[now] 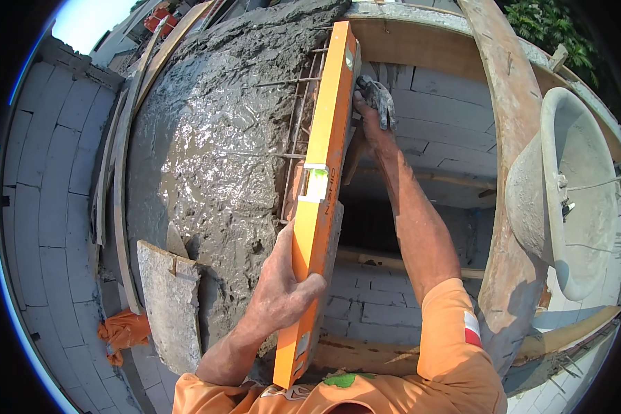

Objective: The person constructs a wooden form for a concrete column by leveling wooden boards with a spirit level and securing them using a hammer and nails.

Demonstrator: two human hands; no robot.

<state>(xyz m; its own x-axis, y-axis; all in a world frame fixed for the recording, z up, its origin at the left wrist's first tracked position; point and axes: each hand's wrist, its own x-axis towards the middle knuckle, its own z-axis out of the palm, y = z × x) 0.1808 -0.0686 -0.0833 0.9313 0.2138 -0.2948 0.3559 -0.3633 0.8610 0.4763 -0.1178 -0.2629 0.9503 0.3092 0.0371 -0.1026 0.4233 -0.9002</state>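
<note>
My left hand is closed round the lower part of a long orange spirit level. The level runs lengthwise away from me along the right side of a bed of wet grey concrete, and its green vial shows near the middle. Beyond the level's far right side, my right hand is closed on what looks like a hammer, with a grey, mortar-smeared head and a brown handle hanging below. Its fingers are partly hidden. Thin rebar sticks out between the concrete and the level.
A wooden plank runs along the right, beside a mortar-caked basin. A grey board lies at the concrete's near left corner. Below are block walls and a dark opening. An orange cloth lies at lower left.
</note>
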